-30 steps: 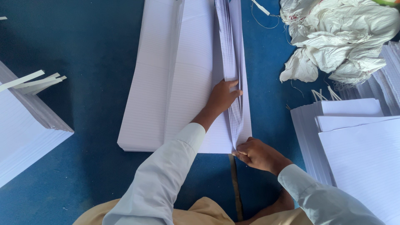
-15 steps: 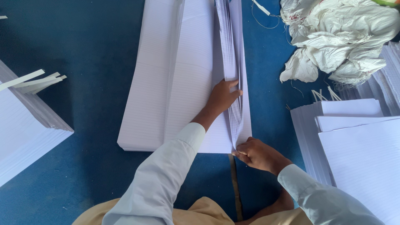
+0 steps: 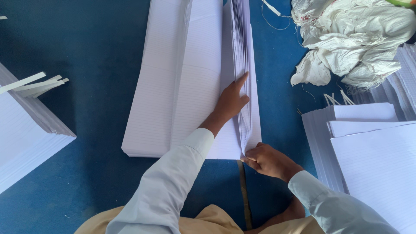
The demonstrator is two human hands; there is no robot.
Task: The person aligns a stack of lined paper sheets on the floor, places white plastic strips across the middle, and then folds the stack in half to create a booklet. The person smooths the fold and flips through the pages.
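We press our flat, open left hand (image 3: 232, 102) on the ruled paper stack (image 3: 190, 78) while our right hand (image 3: 268, 160) pinches its near-edge sheets.

Two hands: left hand (image 3: 232, 102) flat on the sheets, right hand (image 3: 268, 160) pinching their near corner. One long stack (image 3: 173, 86) of ruled sheets on the blue floor (image 3: 86, 52), with one raised fan of sheets (image 3: 243, 56) along its right side. One stack (image 3: 26, 138) at left, carrying about four paper strips (image 3: 34, 84). At least three stacks (image 3: 368, 143) at right. One crumpled white sack (image 3: 355, 39).
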